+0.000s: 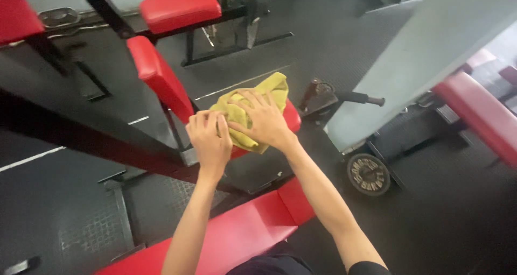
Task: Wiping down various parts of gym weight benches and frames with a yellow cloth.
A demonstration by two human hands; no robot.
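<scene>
Both hands press a yellow-green cloth [253,111] onto a red padded seat [291,116] in the middle of the scene. The left hand [210,138] curls closed on the cloth's near-left edge; the right hand [261,119] lies spread flat on top. The cloth looks light, soft and bunchy, best gripped at a gathered fold.

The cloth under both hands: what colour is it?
Yellow-green, plain with no pattern. The cloth shows best in the head view, pressed against a red pad.
</scene>
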